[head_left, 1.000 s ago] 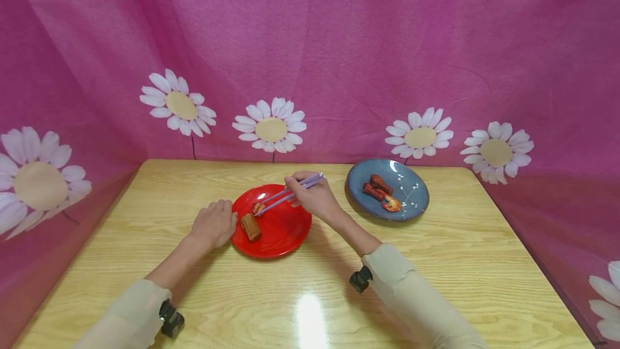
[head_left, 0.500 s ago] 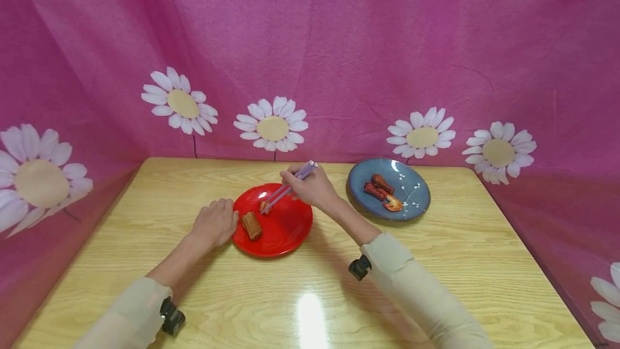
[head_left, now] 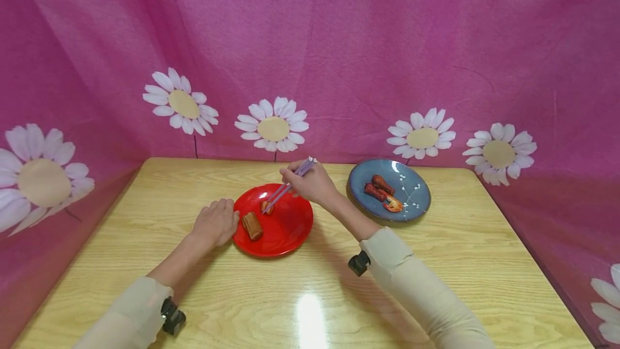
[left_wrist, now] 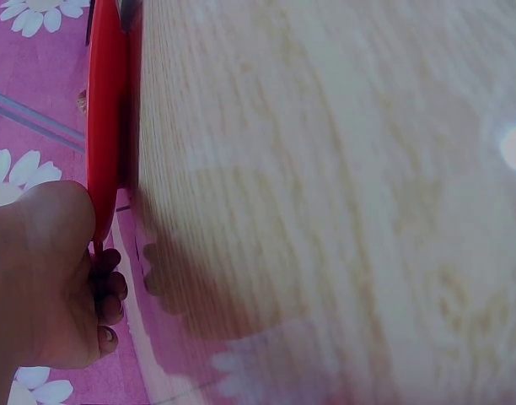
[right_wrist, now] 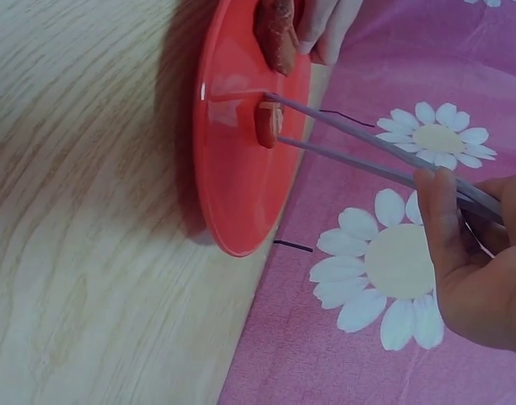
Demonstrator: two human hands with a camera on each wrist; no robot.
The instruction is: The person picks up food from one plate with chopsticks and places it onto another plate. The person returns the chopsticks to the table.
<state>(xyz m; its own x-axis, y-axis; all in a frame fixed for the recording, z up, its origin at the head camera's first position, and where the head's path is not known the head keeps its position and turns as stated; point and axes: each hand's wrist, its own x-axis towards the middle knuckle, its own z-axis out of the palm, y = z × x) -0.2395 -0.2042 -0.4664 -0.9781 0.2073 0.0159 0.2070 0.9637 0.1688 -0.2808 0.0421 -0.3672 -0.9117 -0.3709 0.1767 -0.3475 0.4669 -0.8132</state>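
Purple chopsticks (head_left: pixel 278 195) are held in my right hand (head_left: pixel 312 185), their tips down at a small reddish-brown food piece (head_left: pixel 266 207) on the red plate (head_left: pixel 288 230). In the right wrist view, the two tips lie on either side of this small piece (right_wrist: pixel 267 126). A larger ribbed brown food block (head_left: pixel 252 226) rests on the plate's left part. My left hand (head_left: pixel 215 223) grips the plate's left rim. The left wrist view has its thumb on one side of the rim and curled fingers (left_wrist: pixel 110 287) on the other.
At the back right of the wooden table (head_left: pixel 242 300) stands a blue-grey plate (head_left: pixel 414 176) with a white blossom pattern. On it lie a drumstick (head_left: pixel 381 183), a dark red piece (head_left: pixel 374 192) and an orange shrimp-like piece (head_left: pixel 393 204). A pink flowered cloth (head_left: pixel 339 69) hangs behind.
The small food piece has shifted right and slightly back, away from the brown block. My right hand and the chopsticks have tilted steeper. The left hand stays at the rim.
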